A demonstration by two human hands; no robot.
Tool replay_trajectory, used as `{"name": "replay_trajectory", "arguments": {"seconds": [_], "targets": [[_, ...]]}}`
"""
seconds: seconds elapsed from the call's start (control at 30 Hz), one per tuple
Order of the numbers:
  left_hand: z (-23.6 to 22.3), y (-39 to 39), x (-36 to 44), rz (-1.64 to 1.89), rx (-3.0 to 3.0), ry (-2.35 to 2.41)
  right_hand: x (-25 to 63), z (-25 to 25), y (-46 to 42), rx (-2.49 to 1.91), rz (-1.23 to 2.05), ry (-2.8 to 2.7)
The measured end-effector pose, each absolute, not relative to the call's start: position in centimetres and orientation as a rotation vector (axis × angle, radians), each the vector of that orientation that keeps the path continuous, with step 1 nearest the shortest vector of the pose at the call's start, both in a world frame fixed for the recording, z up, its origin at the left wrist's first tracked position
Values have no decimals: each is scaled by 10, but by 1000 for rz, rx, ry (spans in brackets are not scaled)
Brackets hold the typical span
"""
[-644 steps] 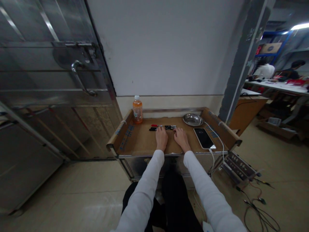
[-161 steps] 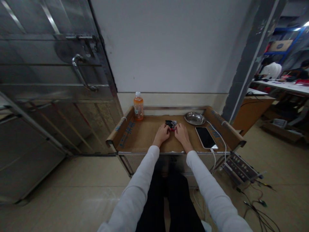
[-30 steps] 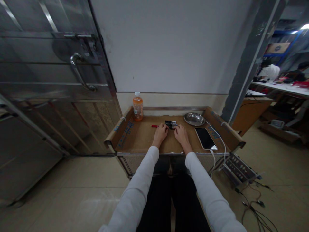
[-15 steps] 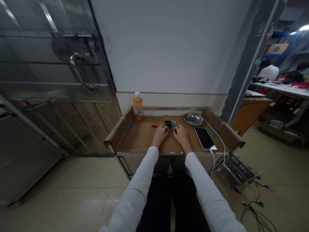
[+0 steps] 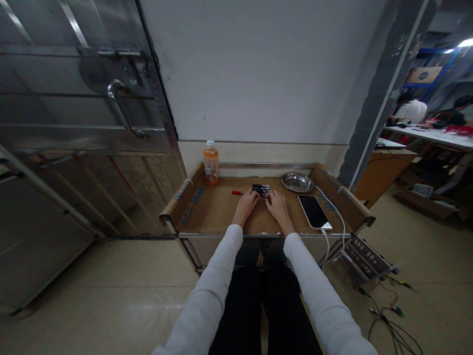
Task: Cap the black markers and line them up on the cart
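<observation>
Left hand: your left hand (image 5: 246,204) is bent over the cardboard (image 5: 216,212), its fingertips drawn together at the near side of the black pens (image 5: 261,187).
Right hand: your right hand (image 5: 277,204) mirrors it, fingertips curled in just across a narrow gap.
Grip: something thin and dark shows between your fingertips, but it is too small to tell whether either hand is closed on it.
Black pens: they lie side by side in a small bundle, just beyond your fingertips.
Red pen: the red pen (image 5: 237,193) lies just left of your left fingers, its right end hidden by them.
Bottle: the orange bottle (image 5: 211,166) stands upright, beyond and well left of your grip.
Dish: the metal dish (image 5: 297,182) sits beyond and to the right of your right hand.
Phone: the phone (image 5: 315,212) lies screen up, right of your right hand, with a white cable (image 5: 327,242) at its near end.
</observation>
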State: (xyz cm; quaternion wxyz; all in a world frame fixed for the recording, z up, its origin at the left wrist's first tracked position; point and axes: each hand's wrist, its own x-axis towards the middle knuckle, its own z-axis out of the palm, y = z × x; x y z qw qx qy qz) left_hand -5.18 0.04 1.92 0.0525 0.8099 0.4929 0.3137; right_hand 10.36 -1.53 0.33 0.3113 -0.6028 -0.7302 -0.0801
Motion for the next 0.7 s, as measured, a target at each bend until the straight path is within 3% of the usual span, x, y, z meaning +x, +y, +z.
{"name": "replay_trajectory", "arguments": {"seconds": [0.43, 0.7], "targets": [[22, -1, -51, 968, 2434, 1477, 106, 0, -13, -1558, -203, -1917], [21, -2, -52, 1019, 2418, 1378, 105, 6, -13, -1368, -34, -1950]]}}
